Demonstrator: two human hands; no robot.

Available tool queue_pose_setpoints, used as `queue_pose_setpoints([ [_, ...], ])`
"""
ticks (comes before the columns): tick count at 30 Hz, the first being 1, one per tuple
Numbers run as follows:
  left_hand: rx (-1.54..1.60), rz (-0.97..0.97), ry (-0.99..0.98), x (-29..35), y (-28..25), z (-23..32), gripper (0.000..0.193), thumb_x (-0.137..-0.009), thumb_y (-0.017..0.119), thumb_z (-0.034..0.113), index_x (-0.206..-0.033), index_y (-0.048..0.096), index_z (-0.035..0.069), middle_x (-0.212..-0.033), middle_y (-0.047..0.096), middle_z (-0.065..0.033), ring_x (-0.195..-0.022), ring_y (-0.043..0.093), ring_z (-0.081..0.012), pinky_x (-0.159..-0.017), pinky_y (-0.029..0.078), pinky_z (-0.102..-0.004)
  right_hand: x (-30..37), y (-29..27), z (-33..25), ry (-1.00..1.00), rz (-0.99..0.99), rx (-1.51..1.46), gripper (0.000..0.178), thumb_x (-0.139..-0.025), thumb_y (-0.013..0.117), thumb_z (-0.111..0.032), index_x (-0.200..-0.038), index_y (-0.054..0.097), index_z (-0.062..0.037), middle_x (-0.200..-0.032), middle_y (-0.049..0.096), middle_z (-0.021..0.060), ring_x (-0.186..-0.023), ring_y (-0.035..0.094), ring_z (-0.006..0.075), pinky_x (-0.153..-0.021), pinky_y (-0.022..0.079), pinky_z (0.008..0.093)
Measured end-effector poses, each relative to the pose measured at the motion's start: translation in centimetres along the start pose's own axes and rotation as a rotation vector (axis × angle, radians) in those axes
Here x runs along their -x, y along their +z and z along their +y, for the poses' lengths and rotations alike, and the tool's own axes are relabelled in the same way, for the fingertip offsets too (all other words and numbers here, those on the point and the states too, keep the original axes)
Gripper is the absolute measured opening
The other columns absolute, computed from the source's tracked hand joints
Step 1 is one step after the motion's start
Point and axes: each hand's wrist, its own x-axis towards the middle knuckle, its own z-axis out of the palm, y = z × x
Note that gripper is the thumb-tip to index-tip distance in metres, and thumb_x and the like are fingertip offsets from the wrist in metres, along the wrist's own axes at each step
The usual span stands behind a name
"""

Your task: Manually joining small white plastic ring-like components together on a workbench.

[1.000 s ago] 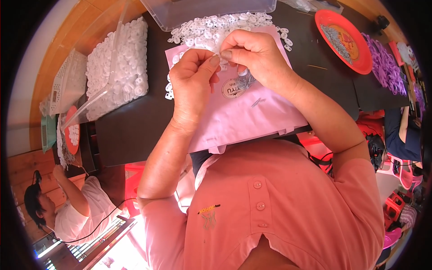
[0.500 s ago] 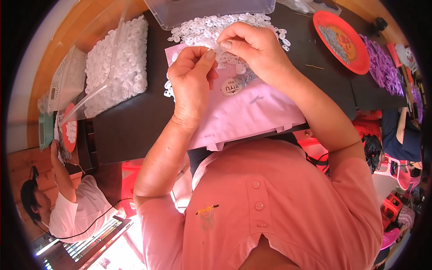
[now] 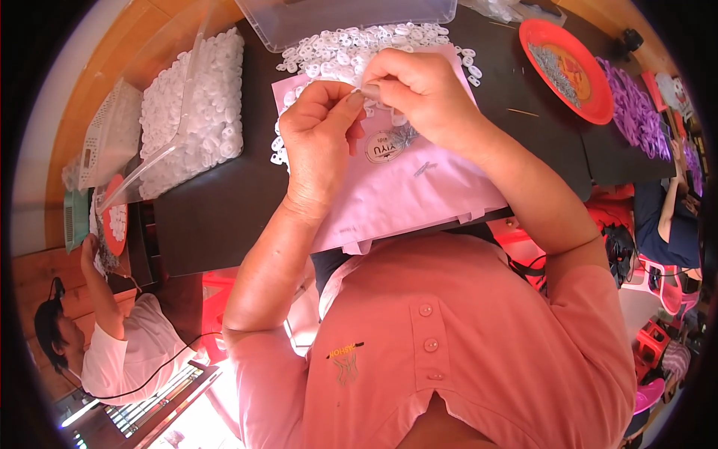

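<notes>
My left hand and my right hand meet fingertip to fingertip over a pink cloth bag. Thumb and forefinger of each are pinched on a small white plastic piece, mostly covered by the fingers. Just beyond them lies a heap of white oval pieces with holes, some spilling onto the bag. A small pile of thin grey metal bits rests on the bag below my right hand, with a few more loose bits nearer me.
At left, a clear bin is full of white pieces; another clear bin stands at the back. A red plate holds grey bits, beside purple bands. A co-worker sits at left, one hand near an orange plate.
My right hand has come slightly nearer me, its fingertips now lower beside the left thumb. My left hand has barely moved.
</notes>
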Motion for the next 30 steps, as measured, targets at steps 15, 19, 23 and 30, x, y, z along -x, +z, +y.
queue_pose_setpoints([
  [15,0.094,0.003,0.005,-0.4,-0.2,-0.5,0.011,-0.094,0.062,0.011,-0.091,0.061,0.001,-0.075,0.06,-0.0029,-0.056,0.052,-0.0071,-0.045,0.04,-0.0217,-0.7,-0.4,-0.1,-0.056,-0.031,0.069,0.007,-0.089,0.062,-0.006,-0.09,0.061,0.0009,-0.073,0.06,0.0015,-0.068,0.054,0.0088,-0.063,0.046,0.0243],
  [19,0.043,-0.017,0.006,-0.2,0.3,0.1,0.012,-0.094,0.061,0.011,-0.092,0.061,-0.001,-0.075,0.061,-0.0046,-0.057,0.053,-0.0089,-0.047,0.041,-0.023,-0.6,-0.7,0.5,-0.068,0.008,0.122,0.005,-0.088,0.061,-0.004,-0.089,0.06,0.0006,-0.074,0.06,0.0019,-0.069,0.054,0.0089,-0.064,0.046,0.0242],
  [23,0.079,-0.019,0.016,0.3,-0.1,-0.7,0.011,-0.094,0.061,0.009,-0.091,0.061,-0.001,-0.073,0.06,-0.0046,-0.056,0.053,-0.0088,-0.046,0.04,-0.0226,0.0,0.2,0.0,-0.062,0.002,0.021,0.003,-0.087,0.06,-0.002,-0.088,0.06,0.0005,-0.071,0.059,0.0017,-0.066,0.053,0.0085,-0.06,0.044,0.0247],
  [30,0.184,0.027,0.017,-0.7,-0.2,-0.4,0.011,-0.094,0.06,0.011,-0.092,0.06,0.0,-0.073,0.062,-0.0041,-0.053,0.052,-0.0072,-0.041,0.037,-0.0216,-1.9,-2.6,0.4,0.036,0.151,0.117,0.012,-0.09,0.063,-0.011,-0.095,0.064,0.0007,-0.075,0.062,-0.0019,-0.068,0.054,0.0045,-0.06,0.044,0.0225],
])
